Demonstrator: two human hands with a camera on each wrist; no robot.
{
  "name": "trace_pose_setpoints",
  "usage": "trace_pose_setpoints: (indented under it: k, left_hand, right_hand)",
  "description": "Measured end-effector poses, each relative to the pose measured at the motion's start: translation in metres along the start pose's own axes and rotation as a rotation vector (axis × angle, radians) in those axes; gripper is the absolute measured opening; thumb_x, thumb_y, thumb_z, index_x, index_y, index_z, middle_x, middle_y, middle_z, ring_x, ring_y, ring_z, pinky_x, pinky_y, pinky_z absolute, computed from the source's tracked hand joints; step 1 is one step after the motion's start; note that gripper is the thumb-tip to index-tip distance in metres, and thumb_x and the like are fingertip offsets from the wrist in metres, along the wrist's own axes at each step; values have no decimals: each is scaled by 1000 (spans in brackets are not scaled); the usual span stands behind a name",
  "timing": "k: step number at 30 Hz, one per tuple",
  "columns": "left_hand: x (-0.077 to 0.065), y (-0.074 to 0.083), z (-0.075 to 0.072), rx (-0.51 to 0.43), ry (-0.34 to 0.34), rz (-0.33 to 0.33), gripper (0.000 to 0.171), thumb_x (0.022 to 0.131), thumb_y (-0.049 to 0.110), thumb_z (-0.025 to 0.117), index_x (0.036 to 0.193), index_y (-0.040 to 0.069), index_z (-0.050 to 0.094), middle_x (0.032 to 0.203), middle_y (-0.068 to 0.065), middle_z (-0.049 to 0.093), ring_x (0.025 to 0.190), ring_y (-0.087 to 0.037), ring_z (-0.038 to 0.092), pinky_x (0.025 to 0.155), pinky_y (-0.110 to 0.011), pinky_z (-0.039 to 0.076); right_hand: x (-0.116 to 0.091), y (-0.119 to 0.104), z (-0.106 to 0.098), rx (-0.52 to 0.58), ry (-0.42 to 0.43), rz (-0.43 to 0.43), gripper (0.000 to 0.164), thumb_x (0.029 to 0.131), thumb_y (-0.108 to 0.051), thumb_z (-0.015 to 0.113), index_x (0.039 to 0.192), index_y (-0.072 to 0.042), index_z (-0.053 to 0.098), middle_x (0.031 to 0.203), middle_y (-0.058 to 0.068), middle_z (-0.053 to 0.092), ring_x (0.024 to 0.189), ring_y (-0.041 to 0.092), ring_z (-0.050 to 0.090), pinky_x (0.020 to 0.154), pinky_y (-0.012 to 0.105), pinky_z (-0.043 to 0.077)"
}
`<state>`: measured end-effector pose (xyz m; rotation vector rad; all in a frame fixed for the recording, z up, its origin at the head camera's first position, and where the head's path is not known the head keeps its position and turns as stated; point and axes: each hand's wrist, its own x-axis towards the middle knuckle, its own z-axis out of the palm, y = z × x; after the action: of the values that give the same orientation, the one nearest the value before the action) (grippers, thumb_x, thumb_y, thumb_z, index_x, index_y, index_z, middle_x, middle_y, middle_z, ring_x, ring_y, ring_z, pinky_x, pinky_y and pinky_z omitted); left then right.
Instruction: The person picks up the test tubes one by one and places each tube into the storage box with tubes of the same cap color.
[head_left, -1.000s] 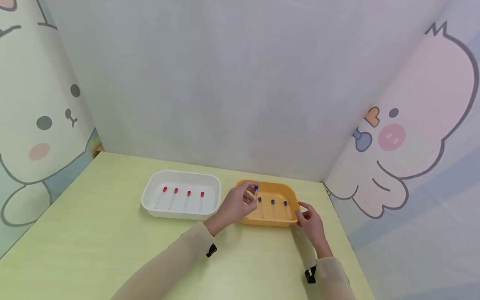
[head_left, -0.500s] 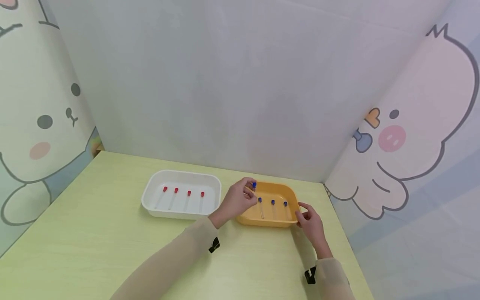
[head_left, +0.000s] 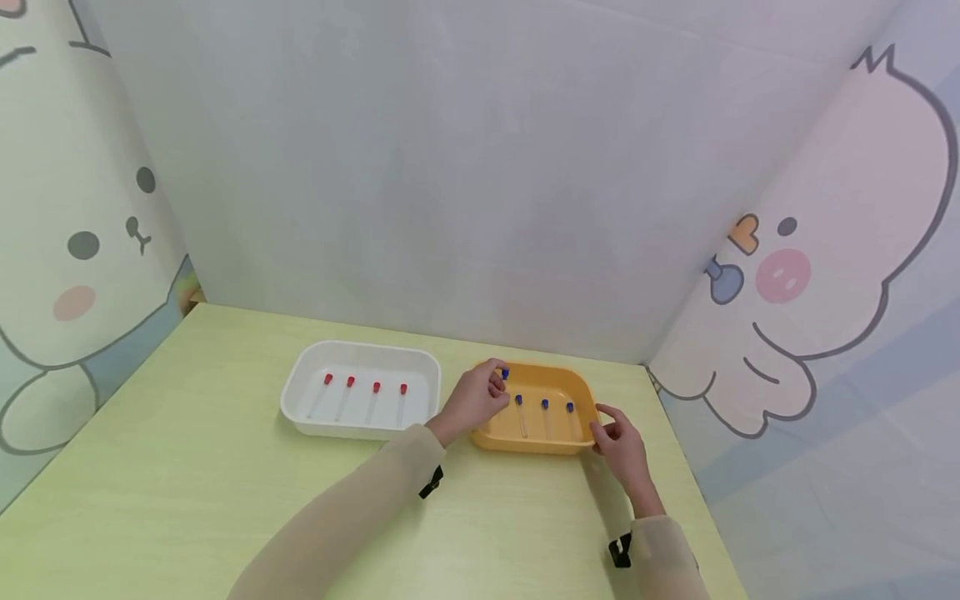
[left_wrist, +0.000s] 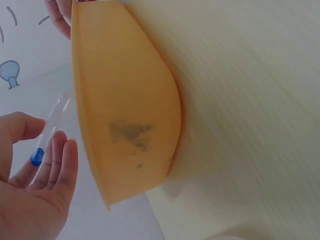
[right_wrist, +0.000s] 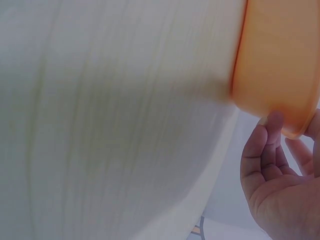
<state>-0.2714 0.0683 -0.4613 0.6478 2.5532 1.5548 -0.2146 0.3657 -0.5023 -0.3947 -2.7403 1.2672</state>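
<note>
My left hand (head_left: 472, 402) pinches a clear test tube with a blue cap (left_wrist: 37, 156) between thumb and fingers. It is over the left end of the yellow tray (head_left: 558, 377), and the head view shows little of the tube beyond its cap. Inside that tray, 3 more blue-capped tubes (head_left: 545, 405) lie side by side. At the tray's right end, my right hand (head_left: 624, 446) holds the rim, with fingertips on the outer wall in the right wrist view.
A white tray (head_left: 360, 430) stands to the left, holding several red-capped tubes (head_left: 377, 388) in a row. Both trays sit on a pale yellow-green table (head_left: 187, 467). Behind it hangs a plain pale backdrop (head_left: 420, 167), with cartoon-printed sheets at both sides.
My left hand has shifted slightly left within the yellow tray's area, carrying the blue-capped tube along. My right hand keeps its place on the rim.
</note>
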Motion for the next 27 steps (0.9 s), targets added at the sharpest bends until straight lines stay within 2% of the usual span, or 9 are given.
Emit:
trace_pose_setpoints:
  k: [4, 11, 14, 16, 19, 21, 27]
  left_hand:
    - [4, -5, 3, 65, -19, -12, 45, 94, 6, 67, 137, -1, 57, 106, -10, 68, 85, -14, 65, 71, -24, 55]
    - [8, -14, 10, 173, -60, -16, 36, 92, 5, 72, 125, -5, 61, 109, -16, 65, 83, -14, 63, 71, -26, 53]
    - [9, -15, 13, 216, -76, -17, 40, 91, 6, 73, 128, -5, 61, 116, -16, 65, 85, -16, 64, 77, -31, 56]
    - [11, -16, 15, 261, -88, -15, 45, 91, 8, 74, 132, -5, 60, 124, -16, 64, 93, -19, 66, 84, -34, 59]
    - [14, -16, 18, 355, -107, -18, 49, 91, 10, 75, 135, -5, 60, 133, -17, 62, 107, -25, 67, 95, -37, 59]
    - [18, -17, 21, 426, -127, -30, 46, 91, 13, 76, 132, -3, 62, 133, -16, 61, 110, -25, 66, 95, -35, 59]
    - [28, -18, 28, 578, -177, -92, 27, 91, 21, 80, 108, 3, 69, 116, -8, 63, 91, -14, 59, 82, -27, 57]
  right_hand:
    - [0, 1, 0, -2, 5, -6, 42, 104, -20, 61, 145, -11, 55, 89, 11, 65, 70, 11, 64, 65, 15, 54]
    - [1, 3, 0, 17, 0, -3, 41, 104, -21, 62, 144, -11, 56, 88, 10, 65, 69, 9, 64, 65, 16, 55]
    - [1, 2, 0, 13, 1, -8, 41, 104, -21, 61, 144, -12, 56, 89, 10, 65, 69, 9, 64, 65, 16, 54]
    - [1, 1, -1, 11, 2, -12, 41, 104, -21, 61, 144, -12, 56, 88, 10, 65, 69, 9, 64, 65, 16, 54]
    - [1, 0, -2, 14, 0, -14, 41, 104, -20, 61, 144, -11, 56, 87, 9, 64, 69, 9, 64, 64, 16, 54]
    - [0, -1, -1, 17, -2, -11, 41, 104, -20, 62, 144, -10, 56, 87, 9, 65, 69, 9, 64, 64, 17, 54]
    - [1, 0, 0, 15, -2, 7, 41, 104, -19, 62, 144, -11, 56, 88, 9, 64, 69, 9, 63, 65, 16, 55]
